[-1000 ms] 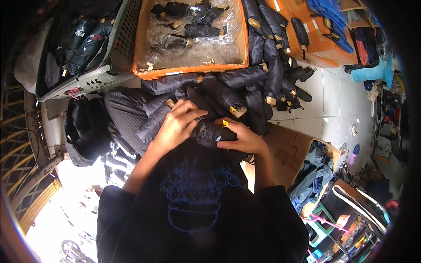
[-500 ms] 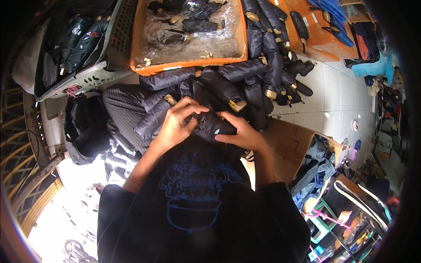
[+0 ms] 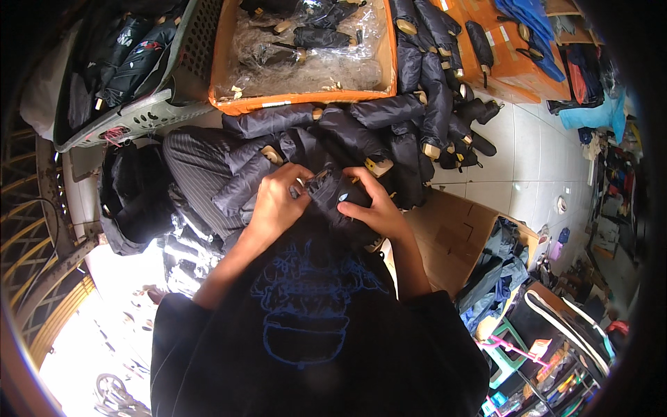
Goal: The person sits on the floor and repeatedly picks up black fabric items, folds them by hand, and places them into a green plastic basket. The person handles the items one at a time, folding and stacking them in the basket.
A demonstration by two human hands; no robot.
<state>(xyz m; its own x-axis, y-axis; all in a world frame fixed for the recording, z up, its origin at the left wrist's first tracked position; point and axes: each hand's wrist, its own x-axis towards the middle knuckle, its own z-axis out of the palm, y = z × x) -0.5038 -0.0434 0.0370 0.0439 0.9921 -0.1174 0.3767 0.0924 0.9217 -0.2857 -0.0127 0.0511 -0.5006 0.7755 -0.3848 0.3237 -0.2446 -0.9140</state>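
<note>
A folded black umbrella [image 3: 331,196] is held in front of my chest, its ribs and gathered cloth showing at the upper end. My right hand [image 3: 381,212] grips its right side, thumb lying over the dark cloth near a small pale-blue mark. On the other side, my left hand [image 3: 279,201] is closed, with fingertips pinched at the ribbed end; exactly what they pinch is partly hidden. Just beyond both hands lies a heap of rolled black umbrellas [image 3: 347,133], several with pale, wood-coloured handle ends.
An orange-edged carton [image 3: 306,101] holding more umbrellas and clear plastic stands ahead. To its left is a grey plastic crate [image 3: 132,117] with black umbrellas. At right stands a cardboard box [image 3: 445,236] beside dark-blue cloth [image 3: 497,267]. White floor tiles [image 3: 514,149] extend farther right.
The umbrella has turned slightly in my hands, so its ribbed end shows more. My left fingers have lowered and drawn in, and the right thumb has shifted on the cloth.
</note>
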